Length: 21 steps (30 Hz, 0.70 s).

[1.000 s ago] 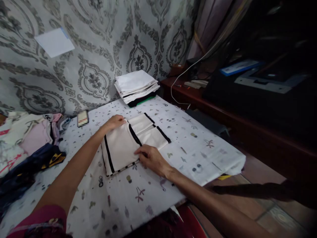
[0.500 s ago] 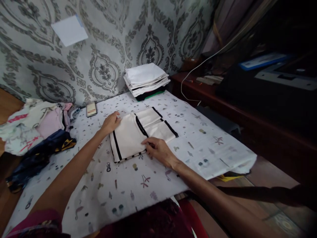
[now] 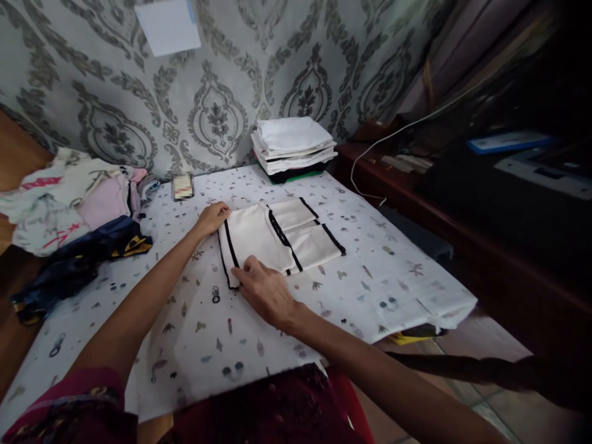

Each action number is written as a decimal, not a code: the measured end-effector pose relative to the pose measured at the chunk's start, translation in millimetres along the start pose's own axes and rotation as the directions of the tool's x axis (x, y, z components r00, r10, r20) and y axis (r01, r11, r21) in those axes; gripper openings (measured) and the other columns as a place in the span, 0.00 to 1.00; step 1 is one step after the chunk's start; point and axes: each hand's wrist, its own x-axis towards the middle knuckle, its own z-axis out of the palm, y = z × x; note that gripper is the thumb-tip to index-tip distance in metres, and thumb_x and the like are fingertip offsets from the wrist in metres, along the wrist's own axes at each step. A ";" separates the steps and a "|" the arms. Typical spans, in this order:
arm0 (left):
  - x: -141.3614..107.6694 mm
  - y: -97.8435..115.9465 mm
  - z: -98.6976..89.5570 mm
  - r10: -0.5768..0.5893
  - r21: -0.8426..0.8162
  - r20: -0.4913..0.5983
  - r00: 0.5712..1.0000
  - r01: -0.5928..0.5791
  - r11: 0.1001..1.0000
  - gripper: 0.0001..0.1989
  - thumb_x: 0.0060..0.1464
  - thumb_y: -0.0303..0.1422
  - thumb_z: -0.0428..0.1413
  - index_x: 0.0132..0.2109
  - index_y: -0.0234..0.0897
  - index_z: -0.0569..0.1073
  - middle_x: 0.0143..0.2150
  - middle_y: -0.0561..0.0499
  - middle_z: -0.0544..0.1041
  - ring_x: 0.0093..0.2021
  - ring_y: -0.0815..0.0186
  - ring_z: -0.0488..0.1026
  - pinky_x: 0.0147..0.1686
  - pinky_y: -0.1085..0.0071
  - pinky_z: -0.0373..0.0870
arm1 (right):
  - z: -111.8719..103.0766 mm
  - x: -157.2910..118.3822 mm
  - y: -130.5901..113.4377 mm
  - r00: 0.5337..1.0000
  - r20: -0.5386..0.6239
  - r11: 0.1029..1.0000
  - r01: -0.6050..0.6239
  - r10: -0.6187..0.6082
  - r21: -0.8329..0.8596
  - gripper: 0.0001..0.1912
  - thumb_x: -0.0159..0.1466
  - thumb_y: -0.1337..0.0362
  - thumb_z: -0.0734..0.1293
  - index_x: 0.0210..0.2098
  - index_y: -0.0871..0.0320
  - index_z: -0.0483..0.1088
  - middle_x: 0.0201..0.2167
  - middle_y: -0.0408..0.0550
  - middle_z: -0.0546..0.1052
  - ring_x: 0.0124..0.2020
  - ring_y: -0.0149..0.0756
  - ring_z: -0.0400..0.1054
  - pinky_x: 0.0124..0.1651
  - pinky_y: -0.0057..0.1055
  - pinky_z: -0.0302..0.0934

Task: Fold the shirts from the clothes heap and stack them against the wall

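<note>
Cream fabric edged in black makes up the partly folded garment (image 3: 259, 237), which lies flat in the middle of the bench (image 3: 287, 336), a broad panel to the left and two narrower black-ended sections side by side to the right. What kind of garment it is, I cannot tell. The left hand (image 3: 213, 220) touches its far left corner with bent fingers; the right hand (image 3: 266, 293) reaches over the near left corner, fingertips bunched close together by the black stripe. Whether either grip is pinching cloth or merely pressing it, the view does not settle. The step in hand appears to be folding, with this left edge being squared or taken up; the next move seems to call for a firm hold on both corners, so that the edge lifts evenly and the layers beneath stay aligned. Beyond the garment, at the back of the bench, stands a neat stack of folded clothes (image 3: 296, 139), white on top. Off to the left lies a loose heap of clothes (image 3: 92, 203), with a navy garment (image 3: 87, 265) in front. A damask-patterned wall covering (image 3: 217, 117) rises behind.
</note>
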 end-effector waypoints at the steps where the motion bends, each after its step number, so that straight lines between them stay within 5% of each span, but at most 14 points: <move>1: 0.9 -1.8 -0.9 -0.002 -0.005 0.001 1.000 0.002 1.000 0.13 0.56 0.35 0.52 0.42 0.36 0.78 0.37 0.49 0.78 0.37 0.61 0.72 0.40 0.68 0.67 | 4.2 4.6 -3.1 1.000 0.001 1.000 0.002 -0.002 0.004 0.13 0.67 0.72 0.59 0.44 0.56 0.74 0.39 0.50 0.72 0.28 0.30 0.62 0.24 0.27 0.47; 6: 0.4 -14.4 -8.3 -0.012 -0.015 -0.004 1.000 0.012 1.000 0.11 0.54 0.34 0.53 0.39 0.36 0.77 0.36 0.49 0.79 0.38 0.61 0.73 0.40 0.68 0.67 | 17.6 13.1 -8.3 0.998 -0.051 0.991 0.029 -0.023 0.128 0.15 0.68 0.72 0.58 0.43 0.54 0.75 0.37 0.46 0.73 0.27 0.28 0.61 0.25 0.27 0.47; 14: -16.5 -18.0 -11.7 -0.013 -0.017 -0.015 1.000 0.012 1.000 0.11 0.57 0.36 0.52 0.43 0.37 0.74 0.37 0.49 0.76 0.40 0.59 0.71 0.44 0.65 0.67 | 17.2 8.6 -0.9 0.996 0.088 0.933 -0.009 -0.024 0.361 0.14 0.67 0.66 0.62 0.50 0.54 0.74 0.42 0.49 0.74 0.34 0.32 0.68 0.35 0.29 0.61; 18: -64.1 6.3 -26.5 0.126 0.050 -0.202 0.971 -0.118 0.992 0.15 0.61 0.36 0.48 0.51 0.35 0.70 0.46 0.43 0.74 0.49 0.55 0.69 0.51 0.60 0.65 | 2.4 7.7 18.6 0.996 0.042 0.758 0.037 -0.085 0.651 0.18 0.68 0.60 0.64 0.56 0.55 0.71 0.41 0.47 0.74 0.28 0.28 0.65 0.35 0.28 0.64; 21: -126.7 36.2 -33.9 0.304 0.090 -0.117 0.945 -0.295 0.951 0.15 0.66 0.35 0.41 0.46 0.38 0.72 0.42 0.43 0.75 0.46 0.57 0.70 0.49 0.61 0.66 | -5.5 22.6 39.9 0.998 -0.034 0.761 -0.024 0.060 0.648 0.17 0.70 0.60 0.60 0.53 0.58 0.73 0.39 0.48 0.75 0.29 0.30 0.66 0.35 0.29 0.64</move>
